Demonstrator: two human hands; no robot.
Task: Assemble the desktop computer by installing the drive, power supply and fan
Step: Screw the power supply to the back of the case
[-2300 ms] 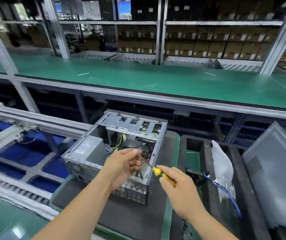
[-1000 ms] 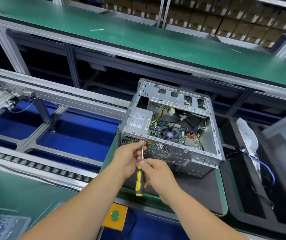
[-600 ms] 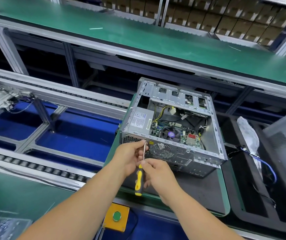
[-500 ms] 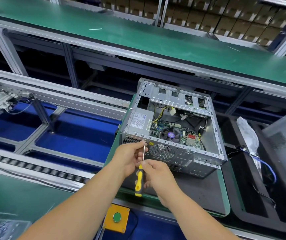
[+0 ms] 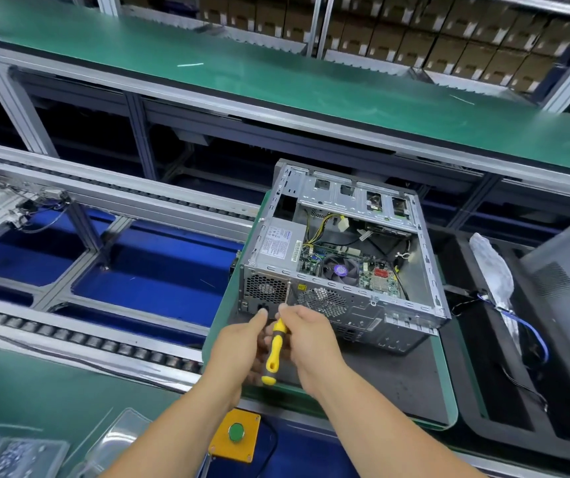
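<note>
The open grey sheet-metal desktop computer case (image 5: 342,270) lies on its side on a dark mat over a green-edged pallet (image 5: 447,391), rear panel facing the person. It looks stiff and fairly heavy, with thin stamped edges that could nick a finger; I'd take it by the outer frame rails, never by the green circuit board or the loose yellow and black cables inside. The boxy silver power supply with a white label (image 5: 278,246) sits in the near left corner, its honeycomb grille showing through the rear panel, and a round black cooler fan (image 5: 340,270) sits on the board.

The right hand (image 5: 311,343) grips a yellow-and-grey-handled screwdriver (image 5: 274,353), its thin shaft running up to the rear panel beside the power supply grille. The left hand (image 5: 242,346) curls close against the handle; whether it actually holds it or a screw I can't quite make out. My guess is a power supply screw is being driven. An orange box with a green button (image 5: 235,434) sits below.
</note>
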